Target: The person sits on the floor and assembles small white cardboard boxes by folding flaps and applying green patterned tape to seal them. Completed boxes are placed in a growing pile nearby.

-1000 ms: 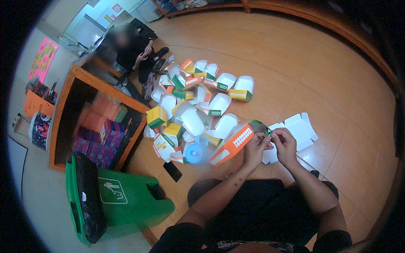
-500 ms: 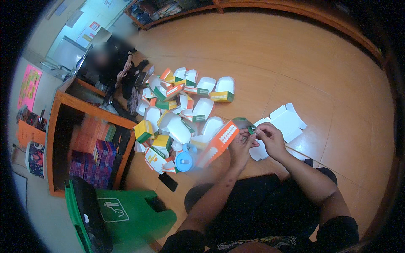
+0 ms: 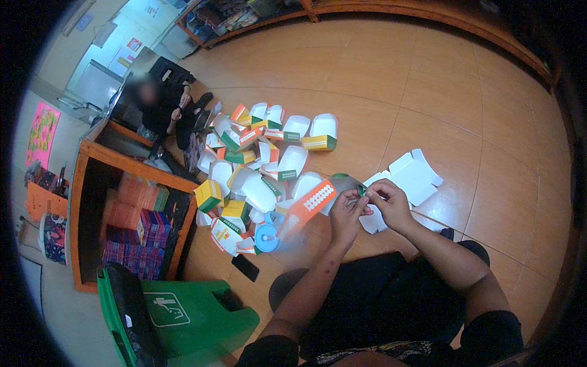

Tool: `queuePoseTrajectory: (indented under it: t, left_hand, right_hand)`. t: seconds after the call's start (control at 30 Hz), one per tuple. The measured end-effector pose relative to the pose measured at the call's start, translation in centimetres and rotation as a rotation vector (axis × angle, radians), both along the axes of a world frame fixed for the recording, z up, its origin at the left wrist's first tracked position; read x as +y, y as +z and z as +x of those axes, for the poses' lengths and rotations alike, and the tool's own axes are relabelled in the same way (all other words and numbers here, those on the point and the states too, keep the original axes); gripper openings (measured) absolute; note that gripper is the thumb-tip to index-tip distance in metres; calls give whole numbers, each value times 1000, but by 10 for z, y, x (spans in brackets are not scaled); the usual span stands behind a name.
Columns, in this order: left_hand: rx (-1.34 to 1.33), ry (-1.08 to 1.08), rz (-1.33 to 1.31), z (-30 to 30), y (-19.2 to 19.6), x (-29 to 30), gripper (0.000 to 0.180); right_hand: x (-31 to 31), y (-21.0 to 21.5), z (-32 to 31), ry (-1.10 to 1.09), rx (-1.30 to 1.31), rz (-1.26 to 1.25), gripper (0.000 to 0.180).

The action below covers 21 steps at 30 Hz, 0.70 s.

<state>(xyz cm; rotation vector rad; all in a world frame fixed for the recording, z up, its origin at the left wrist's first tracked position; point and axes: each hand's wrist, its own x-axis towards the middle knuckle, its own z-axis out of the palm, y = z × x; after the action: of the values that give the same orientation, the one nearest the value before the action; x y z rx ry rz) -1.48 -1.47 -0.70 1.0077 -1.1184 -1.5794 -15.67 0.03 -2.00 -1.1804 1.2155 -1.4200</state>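
Observation:
Both my hands are closed on a partly folded cardboard food box [image 3: 310,207], orange with a green end and blurred along its lower part. My left hand [image 3: 346,217] grips its edge near the green end, and the fingers of my right hand [image 3: 389,207] pinch a green flap beside it. Under and beyond my right hand, flat white box blanks [image 3: 413,177] lie on the floor. To the left spreads a heap of folded boxes [image 3: 254,189] in white, orange, yellow and green. A blue cup with a lid [image 3: 266,237] stands at the heap's near edge, just left of the box I hold.
A black phone [image 3: 245,267] lies on the floor near a green bin [image 3: 195,312]. Left of the heap, a wooden shelf [image 3: 82,214] holds stacked packs. Another person [image 3: 160,113] sits beyond it. A long wooden rack [image 3: 269,19] runs along the far side.
My hands and the box have shifted slightly left, with both still gripping it. The view has tilted a little. The heap and the blanks lie as before.

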Motion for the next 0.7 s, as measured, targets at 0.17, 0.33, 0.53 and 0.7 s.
queuePoseTrajectory:
  t: [0.17, 0.33, 0.53, 0.7]
  left_hand:
    - [-33, -38, -4, -6, 1, 1, 24]
    - [-35, -37, -16, -5, 2, 2, 24]
    - [-15, -18, 4, -3, 4, 3, 23]
    - [-43, -3, -30, 1, -8, -1, 22]
  right_hand:
    - [0, 2, -3, -2, -169, 126, 16]
    - [-2, -4, -2, 1, -97, 20, 16]
    - [-2, -2, -2, -15, 116, -86, 13]
    - [-1, 4, -1, -12, 160, -171, 11]
